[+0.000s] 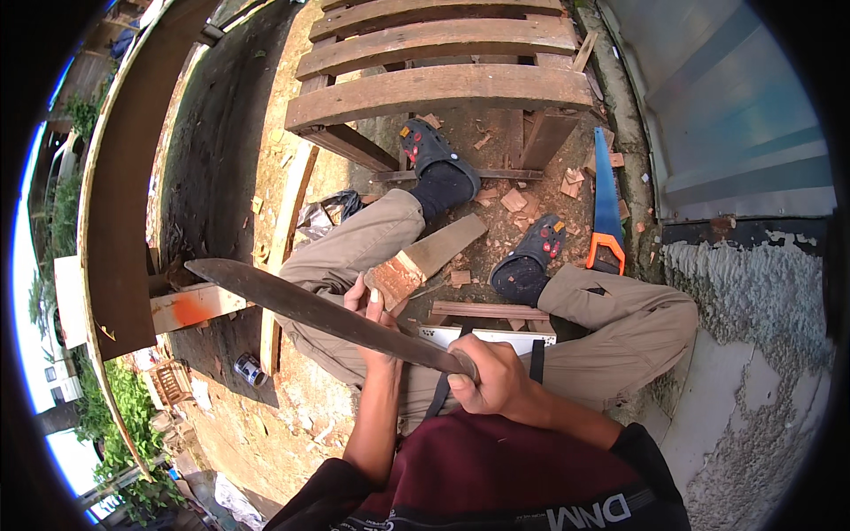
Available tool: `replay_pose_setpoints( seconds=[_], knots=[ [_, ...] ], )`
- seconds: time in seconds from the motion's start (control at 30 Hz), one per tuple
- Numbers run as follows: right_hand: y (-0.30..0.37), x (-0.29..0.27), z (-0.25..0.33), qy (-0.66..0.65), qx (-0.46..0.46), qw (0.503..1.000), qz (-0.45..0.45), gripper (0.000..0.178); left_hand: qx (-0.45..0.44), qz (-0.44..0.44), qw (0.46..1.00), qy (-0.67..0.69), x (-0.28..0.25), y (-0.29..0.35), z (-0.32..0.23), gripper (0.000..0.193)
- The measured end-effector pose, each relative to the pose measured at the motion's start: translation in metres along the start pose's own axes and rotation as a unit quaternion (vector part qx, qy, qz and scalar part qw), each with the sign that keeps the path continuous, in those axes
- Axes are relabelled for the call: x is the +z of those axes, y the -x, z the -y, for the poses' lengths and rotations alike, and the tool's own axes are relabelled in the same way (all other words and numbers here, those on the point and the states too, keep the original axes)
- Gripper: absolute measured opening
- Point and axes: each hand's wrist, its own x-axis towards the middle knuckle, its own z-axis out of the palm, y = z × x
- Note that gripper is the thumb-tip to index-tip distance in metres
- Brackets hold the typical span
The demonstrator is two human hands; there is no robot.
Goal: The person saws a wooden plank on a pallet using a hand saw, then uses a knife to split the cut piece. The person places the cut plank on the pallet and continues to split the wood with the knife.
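My right hand (496,376) is closed round the handle end of a machete (319,310). Its long dark blade runs up and to the left across my lap, with the tip out past my left knee. Behind the blade, my left hand (374,310) grips the near end of a short wooden board (438,248). That near end is pale and freshly chipped, while the far end is greyer and points away to the right. The blade hides part of my left hand, and I cannot tell whether it touches the board.
A slatted wooden bench (443,88) stands ahead of my feet. To the right lies a handsaw (605,208) with a blue blade and orange handle. Wood chips (513,201) litter the ground. A can (251,369) lies at left; a metal sheet wall (735,106) rises at right.
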Motion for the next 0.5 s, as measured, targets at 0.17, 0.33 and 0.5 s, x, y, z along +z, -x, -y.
replay_pose_setpoints(
  seconds=[0.17, 0.33, 0.5],
  knots=[
    [0.009, 0.008, -0.071, 0.088, 0.144, 0.984, 0.05, 0.039, -0.012, -0.031, 0.999, 0.028, 0.011, 0.004, -0.007, 0.036],
    [0.0, 0.006, 0.004, -0.003, -0.017, 1.0, 0.012, 0.035, 0.008, -0.02, 1.0, 0.0, 0.006, 0.004, 0.005, 0.035],
    [0.007, 0.009, -0.064, 0.084, 0.164, 0.982, 0.046, 0.036, -0.018, 0.003, 1.0, 0.024, -0.009, -0.001, 0.005, 0.035]
  ],
)
